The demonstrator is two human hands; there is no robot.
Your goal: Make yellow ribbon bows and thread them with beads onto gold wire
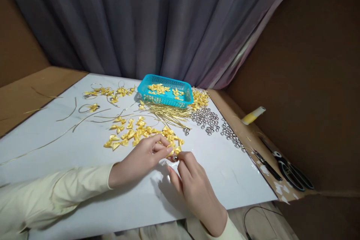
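Observation:
My left hand [146,153] reaches in over the white tabletop and pinches a yellow ribbon bow [170,151] between thumb and fingers. A small, shiny silver bell-like piece [175,157] sits at the bow, between my two hands. Close against it on the right, my right hand [192,180] has its fingers curled; what they grip, if anything, is hidden. Loose yellow bows [137,131] lie just beyond my left hand. Gold cords [168,114] are bundled behind them. To the right of the cords is a scatter of silver bell-like pieces [206,118].
A blue plastic basket [165,99] with yellow bows in it stands at the back. Bows on looped cords [112,92] lie at back left. Black-handled scissors [291,172], a dark slim tool [267,165] and a yellow-and-white object [253,115] rest along the right edge.

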